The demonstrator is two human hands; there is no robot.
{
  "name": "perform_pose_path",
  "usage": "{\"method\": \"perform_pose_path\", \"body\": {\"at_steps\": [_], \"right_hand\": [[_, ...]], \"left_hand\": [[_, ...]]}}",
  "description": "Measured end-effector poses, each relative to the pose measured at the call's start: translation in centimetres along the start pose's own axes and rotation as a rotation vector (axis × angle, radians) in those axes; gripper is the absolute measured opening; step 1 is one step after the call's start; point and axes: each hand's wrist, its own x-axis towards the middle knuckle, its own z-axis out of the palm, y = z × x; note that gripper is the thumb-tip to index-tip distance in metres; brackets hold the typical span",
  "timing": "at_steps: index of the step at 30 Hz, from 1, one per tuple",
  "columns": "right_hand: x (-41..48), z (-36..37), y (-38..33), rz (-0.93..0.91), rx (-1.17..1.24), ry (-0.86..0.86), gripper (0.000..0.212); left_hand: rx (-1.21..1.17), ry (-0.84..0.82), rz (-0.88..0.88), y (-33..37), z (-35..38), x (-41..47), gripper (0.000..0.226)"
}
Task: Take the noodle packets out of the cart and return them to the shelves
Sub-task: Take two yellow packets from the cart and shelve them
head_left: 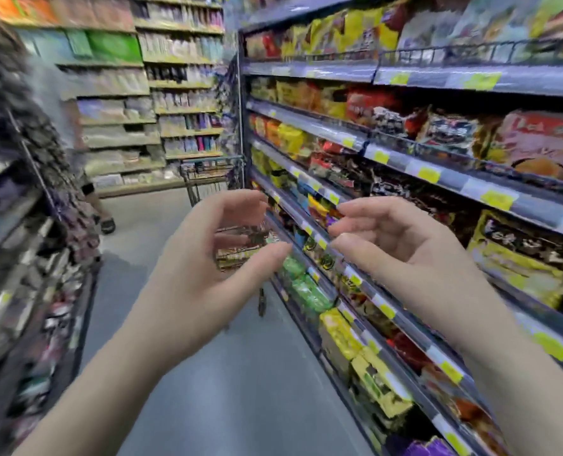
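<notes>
open aisle floor (207,390) ahead, cart (207,171) at its far end, packed shelves (454,183) right

Bright, motion-blurred, perhaps edge-warped view.

A grey floor (181,373) runs up the middle of the frame. At centre left, a person's bare leg (90,192) ends in a dark sandal (108,226). Blurred green packs (113,46) sit at upper left. Yellow price labels (428,174) line the rails on the right.
</notes>
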Motion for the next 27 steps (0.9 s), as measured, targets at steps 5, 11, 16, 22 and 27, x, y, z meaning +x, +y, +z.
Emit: {"method": "perform_pose_path", "body": {"at_steps": [5,11,16,22,27], "right_hand": [[7.2,9.4,2.5,0.039,0.003,-0.045,0.035],[13.7,16.5,5.4,0.075,0.012,-0.062,0.037],[19.2,18.2,9.1,0.102,0.023,-0.092,0.038],[27.7,18.0,15.8,0.121,0.022,-0.096,0.026],[37.0,16.1,21.3,0.108,0.097,-0.124,0.031]], "left_hand": [[0.030,0.032,-0.094,-8.3,-7.7,1.7,0.052],[0.035,0.052,-0.166,-15.7,-12.4,5.1,0.050],[0.025,0.043,-0.226,-21.5,-12.7,8.3,0.047],[0.005,0.046,-0.287,-28.7,-10.1,15.1,0.049],[0.044,0.024,-0.299,-34.4,-7.3,23.3,0.048]]}}
